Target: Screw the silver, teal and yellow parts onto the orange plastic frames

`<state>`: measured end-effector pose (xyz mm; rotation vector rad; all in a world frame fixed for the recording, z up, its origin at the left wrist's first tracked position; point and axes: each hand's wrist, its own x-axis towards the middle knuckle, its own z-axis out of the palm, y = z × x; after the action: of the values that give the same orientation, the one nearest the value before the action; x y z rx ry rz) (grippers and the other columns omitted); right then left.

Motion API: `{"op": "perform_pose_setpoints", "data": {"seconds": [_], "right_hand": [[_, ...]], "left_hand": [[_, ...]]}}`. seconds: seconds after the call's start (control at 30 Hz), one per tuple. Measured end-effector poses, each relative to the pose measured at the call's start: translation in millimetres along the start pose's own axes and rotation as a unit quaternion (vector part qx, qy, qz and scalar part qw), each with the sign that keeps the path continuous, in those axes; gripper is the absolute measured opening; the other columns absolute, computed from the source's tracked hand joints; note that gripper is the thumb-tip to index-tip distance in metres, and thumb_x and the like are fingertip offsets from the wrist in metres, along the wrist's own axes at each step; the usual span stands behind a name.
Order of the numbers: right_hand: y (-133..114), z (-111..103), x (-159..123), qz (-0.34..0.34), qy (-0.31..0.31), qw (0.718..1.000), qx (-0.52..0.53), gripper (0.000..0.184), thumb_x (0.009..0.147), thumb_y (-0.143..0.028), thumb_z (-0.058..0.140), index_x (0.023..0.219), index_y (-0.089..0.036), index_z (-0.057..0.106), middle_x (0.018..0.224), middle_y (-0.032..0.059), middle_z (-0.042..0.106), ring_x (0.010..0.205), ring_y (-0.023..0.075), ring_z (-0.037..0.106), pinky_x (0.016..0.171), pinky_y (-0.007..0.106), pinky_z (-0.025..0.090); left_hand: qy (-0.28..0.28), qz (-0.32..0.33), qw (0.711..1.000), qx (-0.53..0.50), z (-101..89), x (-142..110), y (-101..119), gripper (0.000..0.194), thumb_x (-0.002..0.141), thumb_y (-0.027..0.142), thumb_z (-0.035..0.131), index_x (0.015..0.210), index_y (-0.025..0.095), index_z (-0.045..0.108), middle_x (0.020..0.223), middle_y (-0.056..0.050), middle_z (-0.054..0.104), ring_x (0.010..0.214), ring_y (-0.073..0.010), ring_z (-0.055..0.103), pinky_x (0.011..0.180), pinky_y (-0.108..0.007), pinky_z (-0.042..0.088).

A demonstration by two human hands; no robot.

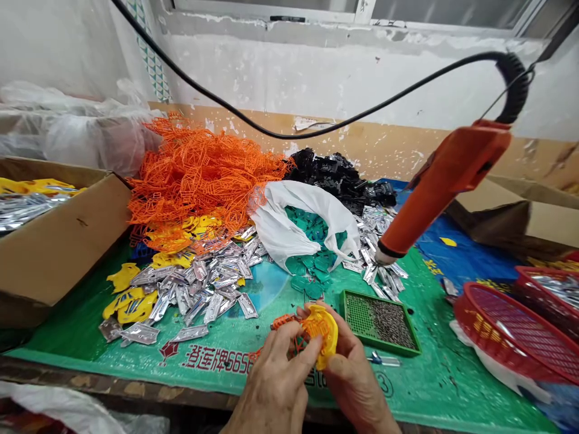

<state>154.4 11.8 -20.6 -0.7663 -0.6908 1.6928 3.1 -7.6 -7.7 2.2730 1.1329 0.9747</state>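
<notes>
My right hand [355, 377] is closed around a curved yellow plastic piece [332, 337], its fingers behind and its thumb at the lower edge. My left hand [275, 371] presses an orange plastic lattice piece [313, 325] against the inner side of the yellow piece, fingers bent. Another orange piece [284, 320] lies on the table just beyond my left fingers, partly hidden. Past my hands is a white plastic bag [275, 223] of green discs [312, 223]. A green tray [357, 322] with small screws stands beside my right hand.
An orange electric screwdriver [446, 187] hangs at the right on a black cable. Orange lattice parts [203, 175], silver strips [199, 301] and yellow pieces [131, 304] are heaped at the left. Cardboard boxes [67, 241] flank the table; red baskets [511, 331] sit at the right.
</notes>
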Motion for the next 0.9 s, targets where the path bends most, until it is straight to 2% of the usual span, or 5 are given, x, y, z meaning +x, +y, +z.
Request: {"op": "perform_pose_setpoints", "data": {"seconds": [0.13,0.37,0.53,0.63,0.9], "right_hand": [[-0.3,6.7,3.0,-0.017,0.025,0.997,-0.072,0.073,0.046,-0.040,0.087,0.113,-0.028,0.058,0.117,0.0061,0.064,0.112,0.0261,0.056,0.097,0.037,0.043],[-2.5,21.0,14.8,-0.053,0.058,0.963,-0.258,0.045,0.071,-0.053,0.066,0.099,-0.022,0.048,0.082,-0.0005,0.054,0.071,0.0133,0.050,0.062,0.024,0.043],[-17.2,22.0,19.3,0.010,-0.060,0.954,-0.295,0.041,0.081,-0.053,0.054,0.106,-0.021,0.051,0.083,-0.0010,0.054,0.069,0.0113,0.048,0.060,0.022,0.039],[-19.1,22.0,17.8,-0.009,-0.058,0.931,-0.361,0.037,0.083,-0.053,0.050,0.093,-0.018,0.056,0.076,-0.0013,0.053,0.066,0.0110,0.045,0.058,0.022,0.036],[-11.9,12.6,12.3,-0.008,-0.051,0.909,-0.413,0.036,0.084,-0.053,0.049,0.083,-0.018,0.055,0.070,-0.0022,0.050,0.063,0.0110,0.043,0.056,0.022,0.035]], "left_hand": [[-0.007,-0.064,0.991,-0.114,-6.0,10.1,9.2,0.062,0.076,0.001,0.049,0.132,0.027,0.050,0.133,-0.009,0.053,0.119,-0.0259,0.049,0.099,-0.041,0.042],[0.019,-0.245,0.923,-0.298,-25.0,23.5,11.3,0.017,0.081,0.029,0.062,0.077,0.016,0.071,0.070,-0.002,0.061,0.067,-0.0143,0.052,0.063,-0.023,0.043],[-0.006,-0.380,0.738,-0.557,-31.3,22.7,1.7,0.028,0.074,0.033,0.070,0.091,0.012,0.071,0.069,-0.003,0.064,0.055,-0.0090,0.052,0.054,-0.019,0.042],[0.024,-0.401,0.675,-0.619,-25.9,22.3,-1.2,0.024,0.071,0.031,0.074,0.081,0.010,0.070,0.065,-0.003,0.064,0.053,-0.0080,0.053,0.053,-0.018,0.044],[0.001,-0.421,0.661,-0.622,-7.9,18.7,-12.0,0.033,0.079,0.041,0.066,0.083,0.009,0.070,0.051,0.002,0.054,0.040,-0.0044,0.042,0.050,-0.020,0.045]]}}
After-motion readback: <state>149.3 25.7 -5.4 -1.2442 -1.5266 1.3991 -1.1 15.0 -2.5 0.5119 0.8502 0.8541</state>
